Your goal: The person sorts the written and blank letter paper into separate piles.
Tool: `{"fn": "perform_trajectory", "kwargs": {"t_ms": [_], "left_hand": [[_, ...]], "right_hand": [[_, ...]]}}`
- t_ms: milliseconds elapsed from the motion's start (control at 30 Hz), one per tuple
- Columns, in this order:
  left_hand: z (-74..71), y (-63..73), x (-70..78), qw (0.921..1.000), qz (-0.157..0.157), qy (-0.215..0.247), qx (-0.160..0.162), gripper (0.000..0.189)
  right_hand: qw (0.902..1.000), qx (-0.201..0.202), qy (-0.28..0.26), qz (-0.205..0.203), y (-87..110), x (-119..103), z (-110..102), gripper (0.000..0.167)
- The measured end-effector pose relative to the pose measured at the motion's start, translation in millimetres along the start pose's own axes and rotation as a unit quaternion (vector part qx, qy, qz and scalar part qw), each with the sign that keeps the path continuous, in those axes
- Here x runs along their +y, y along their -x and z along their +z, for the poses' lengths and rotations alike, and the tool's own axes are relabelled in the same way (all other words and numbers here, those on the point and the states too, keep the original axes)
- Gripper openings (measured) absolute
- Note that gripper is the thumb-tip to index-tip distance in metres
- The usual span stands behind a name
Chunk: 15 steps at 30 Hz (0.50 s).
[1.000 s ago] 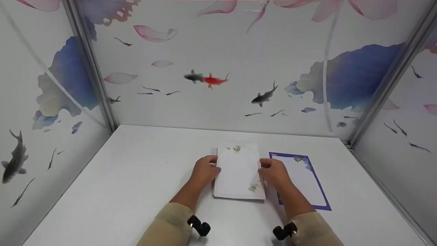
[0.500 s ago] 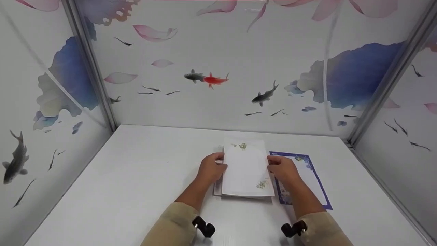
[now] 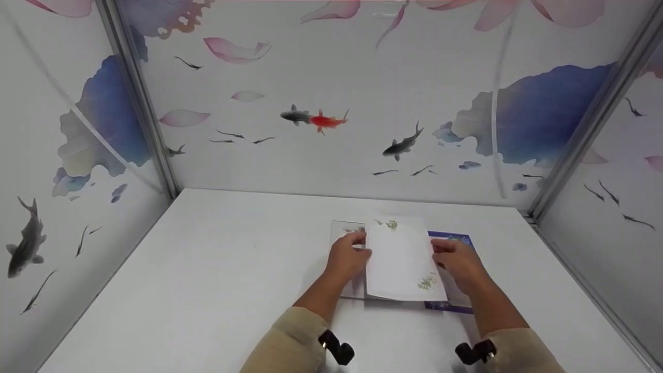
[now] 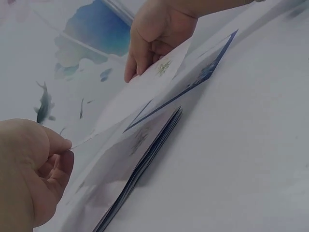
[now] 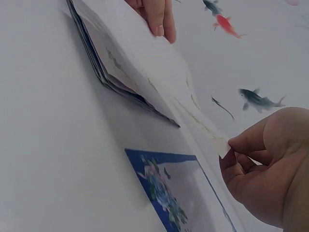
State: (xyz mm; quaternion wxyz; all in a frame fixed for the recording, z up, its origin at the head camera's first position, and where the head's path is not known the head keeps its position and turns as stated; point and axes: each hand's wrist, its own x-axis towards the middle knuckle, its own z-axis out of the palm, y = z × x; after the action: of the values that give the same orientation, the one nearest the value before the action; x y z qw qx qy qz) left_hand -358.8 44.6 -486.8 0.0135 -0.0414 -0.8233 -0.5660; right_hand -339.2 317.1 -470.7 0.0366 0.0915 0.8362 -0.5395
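A white sheet of paper (image 3: 399, 259) with small green-leaf prints at two corners is held up above the table by both hands. My left hand (image 3: 348, 257) pinches its left edge between thumb and fingers. On the opposite edge my right hand (image 3: 458, 261) pinches it the same way, as the right wrist view also shows. Below the sheet's left side lies a stack of paper (image 4: 140, 140), several layers thick, its top bearing a faint flower print. Under its right side is a blue-bordered sheet (image 5: 166, 186) with printed flowers, partly covered by the held sheet and my right hand.
The papers lie on a white table (image 3: 217, 269). White panels (image 3: 331, 171) printed with fish and petals enclose it at the back and sides, joined by metal corner posts (image 3: 137, 98).
Both hands have carried the white sheet to the right, off the stack and partly over the blue-bordered sheet. More of the stack now shows on the left.
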Motion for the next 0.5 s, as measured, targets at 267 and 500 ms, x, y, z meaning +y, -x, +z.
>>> {"fn": "perform_trajectory", "kwargs": {"t_ms": [267, 500], "left_hand": [[37.1, 0.8, 11.0, 0.9995, -0.022, 0.022, 0.001, 0.044], [65.9, 7.5, 22.5, 0.9976, -0.036, 0.059, -0.011, 0.044]], "right_hand": [[0.9998, 0.006, -0.015, 0.01, 5.1, 14, -36, 0.052], [0.9996, 0.013, -0.014, 0.022, 11.9, 27, -60, 0.052]]}}
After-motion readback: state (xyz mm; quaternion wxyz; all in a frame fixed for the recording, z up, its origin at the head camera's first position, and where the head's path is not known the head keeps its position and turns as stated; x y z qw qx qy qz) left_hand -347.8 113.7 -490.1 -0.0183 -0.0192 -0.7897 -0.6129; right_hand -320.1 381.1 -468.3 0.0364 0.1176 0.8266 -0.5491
